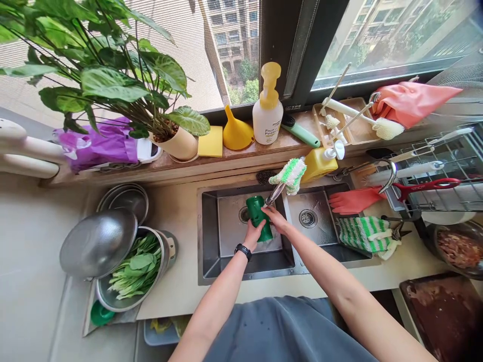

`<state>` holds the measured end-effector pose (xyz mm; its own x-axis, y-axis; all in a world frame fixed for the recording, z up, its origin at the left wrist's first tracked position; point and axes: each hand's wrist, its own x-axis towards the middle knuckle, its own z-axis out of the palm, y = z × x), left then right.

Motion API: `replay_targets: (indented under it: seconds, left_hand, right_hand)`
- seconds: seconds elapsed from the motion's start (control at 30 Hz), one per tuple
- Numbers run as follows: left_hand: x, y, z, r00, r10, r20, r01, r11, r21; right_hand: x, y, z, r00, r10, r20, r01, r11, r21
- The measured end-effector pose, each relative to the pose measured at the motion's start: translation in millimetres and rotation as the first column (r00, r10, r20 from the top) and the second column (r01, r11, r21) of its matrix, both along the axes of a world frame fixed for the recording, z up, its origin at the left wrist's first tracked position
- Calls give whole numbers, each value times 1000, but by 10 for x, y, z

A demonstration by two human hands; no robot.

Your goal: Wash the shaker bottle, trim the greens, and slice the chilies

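Note:
Over the left sink basin (pixel 223 236), a green cylindrical container (pixel 255 207) is held tilted. My left hand (pixel 253 234), below a black wrist band, grips it from the left with the thumb across its side. My right hand (pixel 276 220) closes on its right side, fingertips against the green wall just under the metal faucet (pixel 274 193). A green-and-white striped cloth (pixel 291 176) is wrapped around the faucet's upper part. The container's inside is hidden from me, and I cannot tell whether water is running.
On the left counter stand a pot of leafy greens (pixel 138 269), a metal lid (pixel 98 242) and a green cap (pixel 101 313). The sill holds a yellow funnel (pixel 237 131), a pump bottle (pixel 267 118) and a potted plant (pixel 177 143). Pink gloves (pixel 354 200) and a dish rack (pixel 445 166) are right.

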<state>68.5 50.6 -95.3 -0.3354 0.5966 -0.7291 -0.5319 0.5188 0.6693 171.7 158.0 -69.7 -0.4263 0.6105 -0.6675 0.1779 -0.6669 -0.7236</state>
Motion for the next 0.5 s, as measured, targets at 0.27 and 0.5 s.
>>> replay_targets:
  seconds: [0.27,0.5]
  left_hand:
    - [-179,-12,-81,893,-266,-363,321,942,98]
    - [-241,181,22,754,-260,-603,442,880,173]
  right_hand:
    - [10,-148,-98,998,11,-58,-4,993,115]
    - [151,-282,9,993,73,-91,-48,967,252]
